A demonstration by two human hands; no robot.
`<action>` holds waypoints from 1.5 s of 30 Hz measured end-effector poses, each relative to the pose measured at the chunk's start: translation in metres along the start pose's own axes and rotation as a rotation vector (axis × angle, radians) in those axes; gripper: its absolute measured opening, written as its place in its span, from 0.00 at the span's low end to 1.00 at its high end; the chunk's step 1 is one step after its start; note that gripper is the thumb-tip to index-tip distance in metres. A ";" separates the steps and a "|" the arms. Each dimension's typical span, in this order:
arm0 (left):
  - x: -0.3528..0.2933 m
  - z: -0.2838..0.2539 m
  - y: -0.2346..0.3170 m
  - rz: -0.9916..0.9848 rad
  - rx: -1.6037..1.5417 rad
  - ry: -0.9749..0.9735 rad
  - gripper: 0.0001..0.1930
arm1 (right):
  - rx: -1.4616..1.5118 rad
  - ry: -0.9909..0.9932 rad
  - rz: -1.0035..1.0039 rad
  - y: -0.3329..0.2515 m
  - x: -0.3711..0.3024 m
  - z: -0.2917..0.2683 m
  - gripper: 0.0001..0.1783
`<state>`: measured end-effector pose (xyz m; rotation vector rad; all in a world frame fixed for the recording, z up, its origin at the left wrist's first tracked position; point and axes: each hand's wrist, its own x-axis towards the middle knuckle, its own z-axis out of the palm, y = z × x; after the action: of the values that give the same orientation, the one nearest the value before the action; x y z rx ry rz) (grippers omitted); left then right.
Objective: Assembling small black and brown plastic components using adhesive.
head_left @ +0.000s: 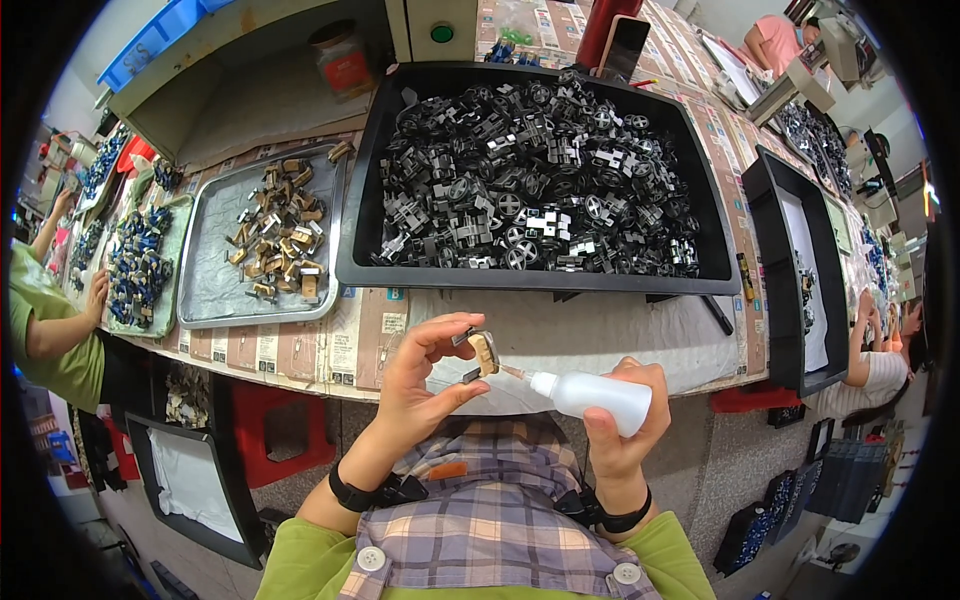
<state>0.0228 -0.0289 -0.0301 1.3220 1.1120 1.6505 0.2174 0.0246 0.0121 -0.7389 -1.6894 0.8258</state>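
Between the thumb and fingers of my left hand is a small tan-and-black part, held upright above the table's near edge. My right hand is wrapped round a white squeeze bottle, tilted so its thin nozzle points left. The nozzle tip is at the part's right side; whether it touches cannot be made out. Left of centre, similar tan-and-black parts lie heaped in a metal tray. Straight ahead, a large black bin holds many black and silver wheeled pieces.
A black tray stands on the right, and a phone leans behind the bin. At left, a co-worker's hand rests by a tray of blue parts. A red stool stands below the table.
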 end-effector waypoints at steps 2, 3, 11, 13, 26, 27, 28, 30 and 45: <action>0.000 0.000 0.000 -0.007 -0.005 0.000 0.28 | 0.010 0.001 -0.001 0.001 0.000 -0.002 0.20; 0.000 0.000 0.000 -0.006 -0.005 -0.001 0.28 | 0.027 0.057 -0.015 0.000 -0.001 -0.003 0.20; -0.001 -0.002 -0.003 -0.093 -0.092 0.021 0.28 | 0.277 0.461 0.220 0.005 0.017 -0.054 0.22; -0.003 -0.003 -0.005 -0.106 -0.101 0.050 0.29 | 0.196 0.511 0.238 0.019 0.023 -0.072 0.22; 0.003 0.001 -0.006 -0.124 -0.119 0.038 0.28 | -0.151 0.492 0.438 0.127 -0.004 -0.136 0.20; 0.002 0.001 -0.006 -0.129 -0.120 0.042 0.28 | -0.149 0.485 0.437 0.121 -0.001 -0.132 0.20; 0.003 0.001 -0.006 -0.132 -0.120 0.047 0.28 | -0.511 0.566 0.285 0.106 0.006 -0.127 0.17; 0.004 0.000 -0.008 -0.131 -0.113 0.045 0.28 | -0.867 0.636 0.117 0.074 0.022 -0.123 0.14; -0.002 -0.008 0.002 -0.141 -0.126 0.023 0.29 | -1.014 -0.439 0.018 0.083 0.141 0.010 0.14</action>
<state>0.0155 -0.0324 -0.0296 1.1222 1.0715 1.6079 0.1795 0.1835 0.0183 -1.3008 -2.5174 0.0649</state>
